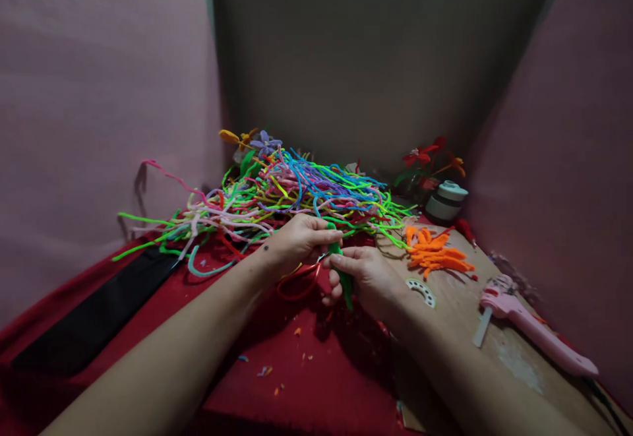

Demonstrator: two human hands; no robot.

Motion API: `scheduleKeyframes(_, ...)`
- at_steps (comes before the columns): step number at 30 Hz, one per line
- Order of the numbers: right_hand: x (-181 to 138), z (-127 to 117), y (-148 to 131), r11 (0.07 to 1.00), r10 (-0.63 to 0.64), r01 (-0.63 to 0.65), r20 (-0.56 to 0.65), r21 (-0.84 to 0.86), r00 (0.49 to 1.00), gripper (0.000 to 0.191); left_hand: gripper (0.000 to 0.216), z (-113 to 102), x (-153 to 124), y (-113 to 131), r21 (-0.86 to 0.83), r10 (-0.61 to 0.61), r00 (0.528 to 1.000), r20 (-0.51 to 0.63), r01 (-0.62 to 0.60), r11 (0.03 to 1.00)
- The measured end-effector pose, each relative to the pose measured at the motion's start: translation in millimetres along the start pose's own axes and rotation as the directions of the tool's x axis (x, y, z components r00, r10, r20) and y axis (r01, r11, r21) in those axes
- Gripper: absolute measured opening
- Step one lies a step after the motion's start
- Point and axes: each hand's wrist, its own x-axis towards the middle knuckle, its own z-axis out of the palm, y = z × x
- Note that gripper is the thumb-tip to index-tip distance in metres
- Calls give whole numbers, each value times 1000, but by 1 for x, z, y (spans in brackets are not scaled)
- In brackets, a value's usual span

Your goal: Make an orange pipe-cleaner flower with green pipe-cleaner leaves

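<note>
Between my two hands is a green fuzzy pipe cleaner piece point(345, 289), bent into a narrow leaf-like shape. My left hand point(307, 237) pinches its upper end. Lower down, my right hand point(364, 271) grips the same piece between thumb and fingers, and its tail hangs below them. Just behind my hands, a pair of scissors with red handles point(299, 284) lies on the red cloth, partly covered by my fingers. A big tangled pile of colourful pipe cleaners point(316, 188) spreads out beyond my hands.
Right of my hands, orange pipe cleaner pieces point(435, 251) and a pink glue gun point(534, 327) lie on a cardboard sheet point(514, 370). A lidded jar point(446, 202) and red flowers point(420, 156) stand behind. At left lies a flat black object point(93, 314). Small scraps dot the red cloth point(277, 363).
</note>
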Motion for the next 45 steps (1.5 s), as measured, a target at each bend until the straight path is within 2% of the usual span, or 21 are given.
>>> scheduleKeyframes(6, -1, 1, 2, 994, 72, -77, 64, 74, 995, 9, 31, 0, 2, 3, 209, 87, 980, -178, -48, 977)
scheduleKeyframes(9, -1, 2, 3, 993, 87, -92, 72, 80, 994, 9, 31, -1, 2, 4, 183, 83, 973, -214, -44, 982)
scheduleKeyframes(12, -2, 2, 2, 995, 62, -64, 38, 76, 997, 10, 29, -2, 1, 3, 39, 29, 983, -184, -22, 999)
scheduleKeyframes(15, -1, 1, 0, 998, 17, -17, -6, 68, 1000, 10, 27, -3, -2, 2, -83, -17, 998, -59, 12, 996)
scheduleKeyframes(18, -1, 0, -3, 998, -4, 4, -4, 60, 1000, 10, 26, -1, -3, 2, -92, -56, 998, 5, 56, 994)
scheduleKeyframes(24, -1, 1, -2, 998, -51, 50, -45, -25, 998, 12, 27, 3, -2, 5, 52, -49, 996, -80, 54, 997)
scheduleKeyframes(31, -3, 4, -7, 987, 1, -24, -145, -156, 989, 6, 22, 2, 0, 3, 60, -49, 988, -146, 58, 997)
scheduleKeyframes(36, -3, 2, -8, 993, -2, -15, -144, -119, 990, 4, 25, -3, -2, 5, 90, -77, 990, -115, 88, 992)
scheduleKeyframes(41, -2, -2, -7, 996, -84, 83, -91, -16, 992, 14, 26, -7, -2, 8, -5, -119, 989, -91, 119, 993)
scheduleKeyframes(45, 1, -3, -7, 993, -113, 103, -192, -65, 975, 9, 28, -2, -2, 11, 24, -148, 979, -140, 153, 988)
